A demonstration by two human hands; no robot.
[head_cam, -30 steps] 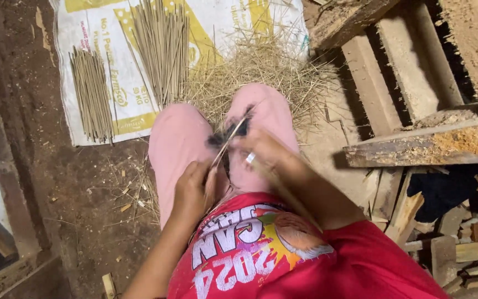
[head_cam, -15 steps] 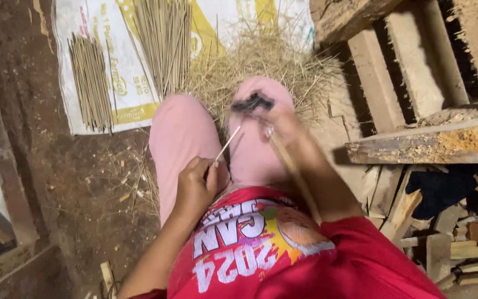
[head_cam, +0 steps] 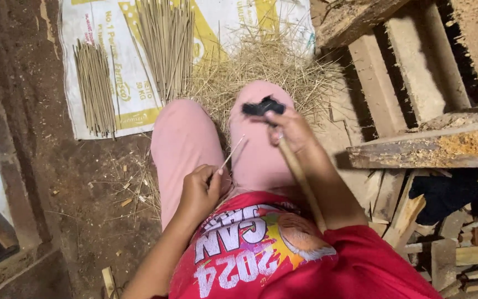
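My left hand (head_cam: 200,191) rests on my pink-trousered left thigh and pinches a thin pale stick (head_cam: 232,153) that points up and to the right. My right hand (head_cam: 291,130) is over my right knee, closed on a tool with a long wooden handle (head_cam: 301,180) running back along my forearm. Its dark blade end (head_cam: 262,106) sticks out past my fingers, wrapped in black. The blade is clear of the stick, a hand's width beyond its tip.
A white and yellow printed sack (head_cam: 128,66) lies on the dirt floor ahead, with two bundles of thin sticks (head_cam: 94,88) (head_cam: 164,47) on it. A heap of pale shavings (head_cam: 261,63) sits beyond my knees. Rough wooden planks (head_cam: 427,149) and offcuts crowd the right.
My right hand has slid the blade forward along the stick and off its tip, out over my right knee. My left hand has kept hold of the stick on my thigh.
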